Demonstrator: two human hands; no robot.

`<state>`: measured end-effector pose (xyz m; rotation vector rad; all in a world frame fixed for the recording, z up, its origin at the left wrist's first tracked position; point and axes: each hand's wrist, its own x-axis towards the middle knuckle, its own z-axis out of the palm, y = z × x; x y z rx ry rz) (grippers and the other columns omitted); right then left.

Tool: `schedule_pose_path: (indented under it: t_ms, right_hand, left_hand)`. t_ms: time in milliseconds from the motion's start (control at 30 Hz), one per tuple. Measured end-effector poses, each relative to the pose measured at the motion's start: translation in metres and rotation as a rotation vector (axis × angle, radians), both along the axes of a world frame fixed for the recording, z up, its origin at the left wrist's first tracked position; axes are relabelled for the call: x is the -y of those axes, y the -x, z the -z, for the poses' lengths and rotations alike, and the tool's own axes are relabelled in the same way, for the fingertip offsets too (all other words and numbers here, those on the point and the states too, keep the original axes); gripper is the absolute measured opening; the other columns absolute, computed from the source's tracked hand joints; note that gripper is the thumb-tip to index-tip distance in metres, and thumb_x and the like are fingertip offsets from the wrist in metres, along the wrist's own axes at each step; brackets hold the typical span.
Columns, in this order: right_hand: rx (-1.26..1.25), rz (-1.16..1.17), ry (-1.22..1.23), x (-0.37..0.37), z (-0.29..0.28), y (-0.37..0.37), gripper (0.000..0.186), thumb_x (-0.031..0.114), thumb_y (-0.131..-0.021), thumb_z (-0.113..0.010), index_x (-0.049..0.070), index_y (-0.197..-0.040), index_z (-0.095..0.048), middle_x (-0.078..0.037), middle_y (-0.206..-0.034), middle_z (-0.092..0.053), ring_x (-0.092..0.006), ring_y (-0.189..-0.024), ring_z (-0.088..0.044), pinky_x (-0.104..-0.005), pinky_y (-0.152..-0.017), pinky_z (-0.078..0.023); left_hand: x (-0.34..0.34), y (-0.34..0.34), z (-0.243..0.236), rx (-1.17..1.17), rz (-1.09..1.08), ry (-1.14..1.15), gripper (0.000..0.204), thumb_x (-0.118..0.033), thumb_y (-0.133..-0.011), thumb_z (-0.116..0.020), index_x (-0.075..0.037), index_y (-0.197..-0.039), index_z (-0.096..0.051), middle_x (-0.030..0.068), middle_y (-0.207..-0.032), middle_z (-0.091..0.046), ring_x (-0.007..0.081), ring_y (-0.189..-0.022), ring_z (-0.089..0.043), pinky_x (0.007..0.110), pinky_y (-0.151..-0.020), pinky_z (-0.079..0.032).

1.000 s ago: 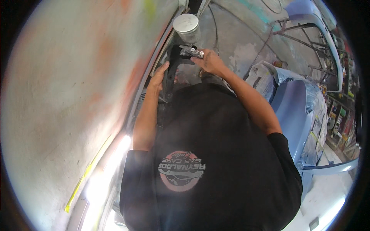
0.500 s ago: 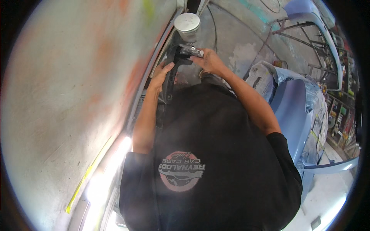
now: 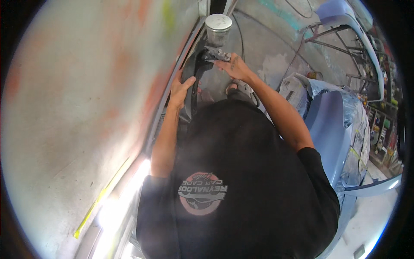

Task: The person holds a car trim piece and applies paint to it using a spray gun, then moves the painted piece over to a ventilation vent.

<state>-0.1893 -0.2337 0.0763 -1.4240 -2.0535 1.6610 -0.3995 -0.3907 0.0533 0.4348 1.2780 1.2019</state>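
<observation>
My left hand (image 3: 181, 90) grips a long dark panel (image 3: 196, 68) beside the paint-stained wall, thumb on its face, fingers round the far edge. My right hand (image 3: 236, 69) is closed on a metal spray-gun-like tool (image 3: 215, 55) with knobs at its back, held at the panel's upper end. A silver cup (image 3: 218, 33) with a round lid stands above the tool and appears attached to it. Part of a foot shows below my right hand; my black shirt hides much of the area nearer me.
The stained wall (image 3: 77, 86) fills the left, with a bright tube light (image 3: 112, 211) along it. At right are a pale blue painted panel (image 3: 325, 129), wrapped sheeting (image 3: 293, 86), another blue part on a metal stand (image 3: 340, 13) and cluttered shelves (image 3: 381, 129). Hoses lie on the grey floor (image 3: 267, 39).
The cup has shifted rightward and the tool slightly upward with my right hand. My left hand has moved a little right and down along the dark panel, keeping hold of it.
</observation>
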Motion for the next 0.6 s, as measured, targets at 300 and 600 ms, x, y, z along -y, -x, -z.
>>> schedule_pose_path:
  t_ms: [300, 600]
  right_hand:
    - [-0.123, 0.127, 0.054, 0.003, -0.014, 0.005, 0.040, 0.033, -0.092, -0.073, -0.004, -0.078, -0.068, -0.006, -0.069, -0.063, -0.0133, -0.041, -0.050, -0.0299, -0.038, -0.039]
    - [-0.064, 0.106, 0.111, -0.003, -0.027, 0.007, 0.038, 0.034, -0.091, -0.072, -0.004, -0.089, -0.069, -0.009, -0.075, -0.067, -0.0178, -0.054, -0.060, -0.0330, -0.047, -0.048]
  left_hand:
    - [0.000, -0.003, 0.001, 0.107, -0.017, -0.160, 0.081, -0.018, -0.085, -0.082, -0.003, -0.150, -0.037, 0.0200, -0.100, -0.071, 0.0283, -0.082, -0.072, 0.040, -0.073, -0.062]
    - [-0.008, -0.012, -0.006, 0.248, -0.051, -0.189, 0.090, -0.002, -0.083, -0.080, -0.005, -0.154, -0.025, 0.0238, -0.109, -0.069, 0.0324, -0.088, -0.073, 0.044, -0.079, -0.063]
